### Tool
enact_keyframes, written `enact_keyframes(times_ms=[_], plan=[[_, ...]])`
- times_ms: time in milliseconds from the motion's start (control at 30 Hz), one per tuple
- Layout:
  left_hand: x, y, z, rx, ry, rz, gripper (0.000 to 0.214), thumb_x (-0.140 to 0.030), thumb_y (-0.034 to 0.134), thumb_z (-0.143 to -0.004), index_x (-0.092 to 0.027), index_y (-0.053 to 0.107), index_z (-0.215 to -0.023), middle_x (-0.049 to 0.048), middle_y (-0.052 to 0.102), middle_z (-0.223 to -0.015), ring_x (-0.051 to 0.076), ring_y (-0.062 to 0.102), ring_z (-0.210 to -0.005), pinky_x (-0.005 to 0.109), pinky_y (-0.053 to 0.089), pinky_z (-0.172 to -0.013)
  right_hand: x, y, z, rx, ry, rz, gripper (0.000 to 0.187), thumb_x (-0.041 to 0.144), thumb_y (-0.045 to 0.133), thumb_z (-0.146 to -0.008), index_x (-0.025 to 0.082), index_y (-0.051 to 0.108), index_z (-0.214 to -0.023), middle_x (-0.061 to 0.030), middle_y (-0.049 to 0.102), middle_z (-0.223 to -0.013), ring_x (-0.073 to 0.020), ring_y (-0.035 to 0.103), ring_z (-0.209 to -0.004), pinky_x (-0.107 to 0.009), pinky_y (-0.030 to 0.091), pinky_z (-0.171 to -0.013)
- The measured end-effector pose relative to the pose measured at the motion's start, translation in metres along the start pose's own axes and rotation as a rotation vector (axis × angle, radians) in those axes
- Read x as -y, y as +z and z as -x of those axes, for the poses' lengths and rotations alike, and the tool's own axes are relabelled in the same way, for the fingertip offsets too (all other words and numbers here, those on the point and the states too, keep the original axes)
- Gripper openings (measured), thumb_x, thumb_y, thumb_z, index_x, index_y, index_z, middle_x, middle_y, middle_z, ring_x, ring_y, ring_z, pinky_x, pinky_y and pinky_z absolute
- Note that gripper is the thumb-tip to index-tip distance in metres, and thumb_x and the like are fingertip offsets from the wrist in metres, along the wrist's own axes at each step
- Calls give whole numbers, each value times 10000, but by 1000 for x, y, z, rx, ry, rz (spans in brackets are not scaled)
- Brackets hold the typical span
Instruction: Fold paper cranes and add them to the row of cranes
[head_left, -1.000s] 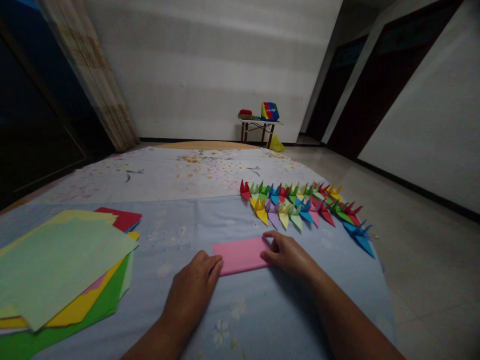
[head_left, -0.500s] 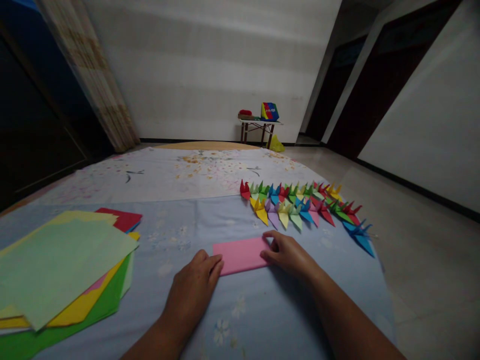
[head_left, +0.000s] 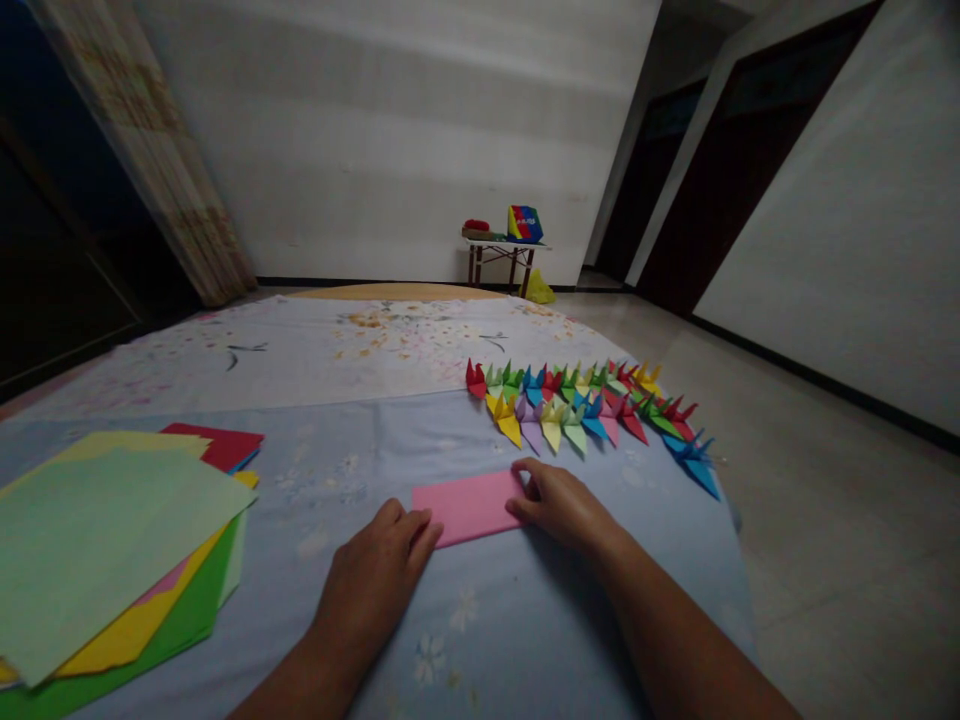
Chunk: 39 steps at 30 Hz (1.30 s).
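A pink sheet of paper (head_left: 466, 510), folded into a flat rectangle, lies on the light blue floral cloth in front of me. At its lower left corner, my left hand (head_left: 379, 565) pinches the edge with thumb and forefinger, the other fingers curled under. My right hand (head_left: 562, 505) grips the opposite end, its forefinger at the upper corner and its thumb on the near side. The right end of the paper is partly covered by those fingers.
Loose coloured sheets (head_left: 112, 540) are fanned in a pile at the left. Rows of folded paper cranes (head_left: 551, 420) stand at the right, a blue crane (head_left: 694, 462) near the table's edge. Against the far wall is a small table (head_left: 499, 246) with a colourful bag (head_left: 525, 224).
The whole view has shifted, so everything appears slightly farther left. Both hands keep their hold on the pink paper, and its fold looks the same.
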<state>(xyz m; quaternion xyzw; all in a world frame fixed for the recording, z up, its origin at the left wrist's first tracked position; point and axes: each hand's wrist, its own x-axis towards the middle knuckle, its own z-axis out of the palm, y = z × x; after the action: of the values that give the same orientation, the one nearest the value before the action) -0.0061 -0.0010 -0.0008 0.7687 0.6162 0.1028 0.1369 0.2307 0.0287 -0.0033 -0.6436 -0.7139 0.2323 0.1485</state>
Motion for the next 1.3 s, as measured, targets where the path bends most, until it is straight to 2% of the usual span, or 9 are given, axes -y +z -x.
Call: enact_keyframes(times_ms=[333,500,567,633,733,867,967,1133,1300], plan=[[2,2,0,-2,12,-33,277,-437,437,-846,-257,608,-969,11,539,-902,144,576,-732,237,367,-609,-3,-2,0,-9,36,4,537,404,640,-693,224,482,-1174,-20,617,-796,-152,549,-704,-233,318,-591],[1,2,-1,9,20,-41,269,-439,428,-852,-263,604,-955,9,533,-902,141,572,-753,232,359,-616,-5,-8,0,-28,87,-11,441,358,658,-678,202,511,-1064,-2,600,-753,-141,528,-673,-229,316,-574],[0,1,-1,21,7,-50,272,-443,429,-850,-264,600,-964,11,532,-913,140,571,-750,229,352,-604,1,-10,1,-112,43,3,312,340,629,-710,191,532,-966,-8,593,-757,-146,516,-691,-237,331,-600],[-1,0,-1,31,-1,-65,272,-444,428,-849,-262,599,-958,12,534,-912,140,570,-741,226,345,-590,13,-7,3,-255,-65,57,189,335,580,-761,175,546,-856,-41,589,-806,-166,505,-771,-264,349,-681],[-2,0,-1,18,15,-90,268,-444,423,-851,-256,597,-930,11,536,-897,140,568,-730,224,339,-582,35,6,10,-373,-195,178,202,380,561,-783,185,567,-835,-74,592,-919,-234,465,-945,-355,313,-828],[-3,0,1,2,25,-106,256,-430,422,-857,-244,588,-915,9,542,-886,131,566,-722,220,341,-590,59,31,17,-331,-310,269,289,391,550,-789,184,564,-990,-102,529,-1181,-279,362,-1146,-432,209,-967],[-4,0,1,4,22,-115,263,-436,414,-860,-239,584,-901,8,544,-886,127,565,-717,219,337,-583,67,44,18,-306,-316,320,296,346,477,-834,168,548,-1059,-111,445,-1307,-281,276,-1246,-446,121,-1026],[-3,-1,1,-2,28,-119,260,-442,415,-857,-240,575,-884,7,541,-883,133,565,-718,225,326,-572,61,43,21,-277,-264,368,365,373,449,-843,167,513,-1138,-114,360,-1387,-286,191,-1309,-460,72,-1045],[-1,0,1,-17,47,-83,270,-455,408,-857,-241,569,-891,4,537,-884,133,561,-736,221,316,-573,30,30,26,-276,-135,432,429,403,458,-832,150,491,-1178,-136,304,-1417,-298,169,-1319,-483,82,-1033]])
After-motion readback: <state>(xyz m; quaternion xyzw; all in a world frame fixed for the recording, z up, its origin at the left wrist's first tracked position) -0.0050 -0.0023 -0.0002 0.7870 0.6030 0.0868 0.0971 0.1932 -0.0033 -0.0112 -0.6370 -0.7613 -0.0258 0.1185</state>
